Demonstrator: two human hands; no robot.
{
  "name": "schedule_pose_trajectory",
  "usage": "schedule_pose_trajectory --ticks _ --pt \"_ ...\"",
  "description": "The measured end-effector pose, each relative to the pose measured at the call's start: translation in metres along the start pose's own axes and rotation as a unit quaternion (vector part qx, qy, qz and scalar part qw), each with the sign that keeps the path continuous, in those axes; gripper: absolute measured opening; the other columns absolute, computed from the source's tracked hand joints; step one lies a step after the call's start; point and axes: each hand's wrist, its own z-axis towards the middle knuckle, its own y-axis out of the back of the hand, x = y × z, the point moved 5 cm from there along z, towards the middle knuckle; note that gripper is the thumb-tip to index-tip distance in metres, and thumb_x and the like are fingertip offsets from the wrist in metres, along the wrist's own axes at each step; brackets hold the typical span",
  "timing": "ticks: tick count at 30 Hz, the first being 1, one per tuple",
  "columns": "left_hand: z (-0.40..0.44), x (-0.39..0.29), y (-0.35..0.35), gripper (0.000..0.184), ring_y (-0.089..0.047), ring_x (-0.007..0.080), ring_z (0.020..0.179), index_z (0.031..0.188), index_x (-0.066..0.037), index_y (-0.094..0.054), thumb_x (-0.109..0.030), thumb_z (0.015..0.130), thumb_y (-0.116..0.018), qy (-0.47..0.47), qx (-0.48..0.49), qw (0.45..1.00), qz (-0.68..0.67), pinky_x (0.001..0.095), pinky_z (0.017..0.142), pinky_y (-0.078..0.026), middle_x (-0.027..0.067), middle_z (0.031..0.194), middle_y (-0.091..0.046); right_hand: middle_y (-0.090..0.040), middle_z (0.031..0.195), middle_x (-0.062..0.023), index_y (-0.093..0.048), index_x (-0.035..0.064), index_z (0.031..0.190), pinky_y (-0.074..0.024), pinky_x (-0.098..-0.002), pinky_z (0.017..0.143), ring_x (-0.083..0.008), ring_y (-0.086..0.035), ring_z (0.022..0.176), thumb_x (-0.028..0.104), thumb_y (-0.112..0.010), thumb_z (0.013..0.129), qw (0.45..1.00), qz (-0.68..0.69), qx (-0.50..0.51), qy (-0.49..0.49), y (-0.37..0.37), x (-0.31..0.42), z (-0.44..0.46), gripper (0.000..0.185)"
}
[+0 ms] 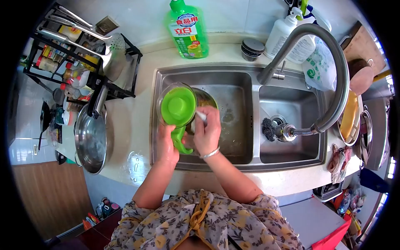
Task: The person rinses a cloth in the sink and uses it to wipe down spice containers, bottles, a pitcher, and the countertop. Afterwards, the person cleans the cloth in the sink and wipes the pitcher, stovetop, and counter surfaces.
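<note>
Over the left basin of the steel sink (246,112), my left hand (168,143) grips the green handle of a green plastic cup (178,106) with a clear rim. The cup's round green face, with a raised middle, is turned up towards me. Close at its right side, my right hand (208,131) is closed around a small white object (201,115), mostly covered by the fingers, so its kind is unclear. Partly hidden behind the cup and my right hand is a round vessel (212,102) in the basin. Shallow cloudy water appears to lie on the basin floor.
A tall curved faucet (342,75) arches over the right basin, where a dark scrubber (268,129) lies near the drain. Behind the sink stands a green detergent bottle (187,37). To the left are a steel pot (91,139) and a black spice rack (131,71).
</note>
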Motion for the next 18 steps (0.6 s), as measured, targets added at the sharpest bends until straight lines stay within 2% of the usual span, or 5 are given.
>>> schedule_pose_trajectory --ticks 6,9,10,13,18 --pt "-0.001 -0.009 0.0 0.066 -0.055 0.0182 0.063 0.141 -0.009 -0.035 -0.016 0.077 -0.05 0.008 0.095 0.99 0.105 0.0275 0.046 -0.042 0.01 0.1 -0.057 -0.056 0.098 -0.0118 -0.059 0.0005 0.1 -0.045 -0.0341 0.079 -0.0228 -0.056 0.089 0.005 -0.054 0.088 0.996 -0.041 -0.015 -0.079 0.013 -0.045 0.022 0.013" --pt "0.003 -0.02 0.004 0.068 -0.051 0.0125 0.056 0.141 -0.006 -0.034 -0.008 0.075 -0.048 0.012 0.119 0.987 0.107 0.0234 0.042 -0.039 0.0086 0.09 -0.058 -0.06 0.102 -0.0066 -0.062 0.004 0.107 -0.0435 -0.029 0.084 -0.0182 -0.057 0.09 0.016 -0.053 0.092 0.972 0.071 0.116 -0.193 0.002 -0.099 0.042 0.021" --pt "0.006 -0.025 0.008 0.068 -0.051 0.0125 0.056 0.141 -0.006 -0.034 -0.008 0.075 -0.048 0.012 0.115 0.988 0.102 0.0234 0.042 -0.039 0.0086 0.09 -0.058 -0.06 0.103 -0.0041 -0.062 0.0063 0.108 -0.0433 -0.0287 0.086 -0.0177 -0.056 0.095 0.021 -0.05 0.095 0.906 0.218 0.143 -0.333 -0.004 -0.124 0.035 0.023" --pt "0.01 -0.039 0.003 0.071 -0.048 0.0073 0.057 0.143 -0.008 -0.036 -0.005 0.073 -0.049 0.029 0.207 0.956 0.208 0.0218 0.044 -0.039 0.0055 0.09 -0.059 -0.064 0.103 -0.0051 -0.059 0.0066 0.112 -0.0452 -0.0317 0.086 -0.019 -0.059 0.095 0.026 -0.044 0.096 0.81 0.245 0.17 -0.505 0.009 -0.123 0.034 0.03" --pt "0.026 -0.047 0.008 0.07 -0.045 0.0049 0.059 0.141 -0.011 -0.041 -0.007 0.072 -0.052 0.066 0.277 0.909 0.306 0.0212 0.05 -0.039 0.0001 0.085 -0.059 -0.066 0.103 -0.0066 -0.06 0.0042 0.112 -0.0476 -0.0338 0.087 -0.0195 -0.062 0.096 0.03 -0.046 0.095 0.717 0.338 0.205 -0.574 0.019 -0.142 0.008 0.034"
